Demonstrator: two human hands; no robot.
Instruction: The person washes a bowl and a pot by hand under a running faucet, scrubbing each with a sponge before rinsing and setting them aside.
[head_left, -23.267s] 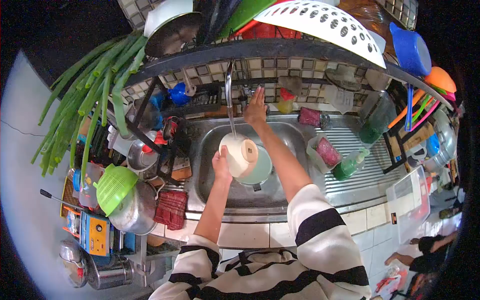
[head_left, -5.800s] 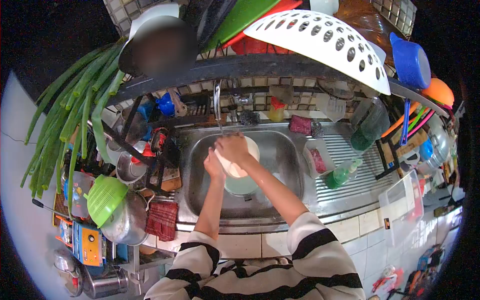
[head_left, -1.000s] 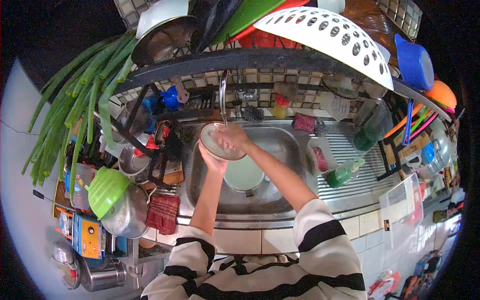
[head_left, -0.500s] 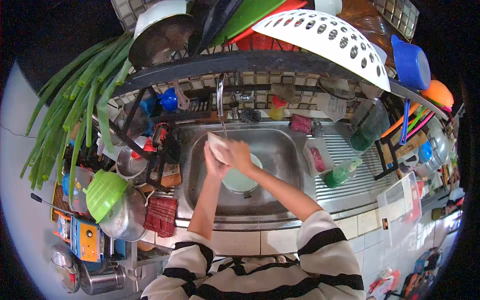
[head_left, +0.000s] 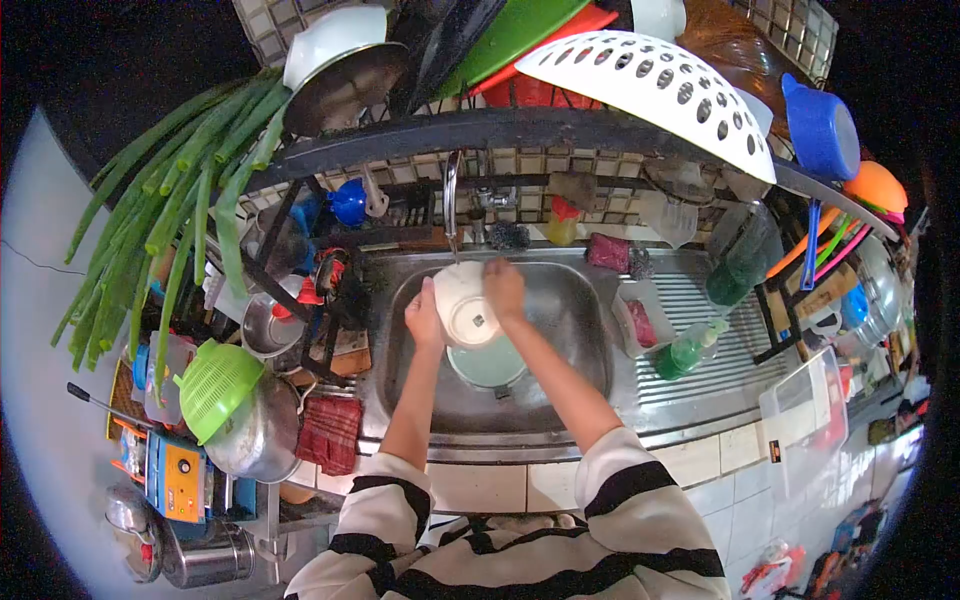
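Observation:
A white bowl (head_left: 463,285) is held over the sink (head_left: 560,385) beneath the tap (head_left: 452,200), its underside with a round foot and a dark mark turned toward me. My left hand (head_left: 424,318) grips the bowl's left rim, thumb upward. On the opposite side my right hand (head_left: 505,290) is closed against the bowl's edge; its fingertips are partly hidden. A thin stream of water falls from the spout onto the bowl's far side. Below, a pale green round dish (head_left: 488,366) lies in the basin, partly covered by the bowl.
On the ribbed drainboard to the right stand a green soap bottle (head_left: 688,350) and a white container (head_left: 640,318). A red cloth (head_left: 328,435) hangs at the left beside a pot with a green colander (head_left: 220,390). Overhead, a dish rack (head_left: 480,138) carries a white perforated basket (head_left: 660,85).
The bowl has turned from edge-on to show its underside. My right hand has moved to the bowl's right side, and the view has shifted slightly.

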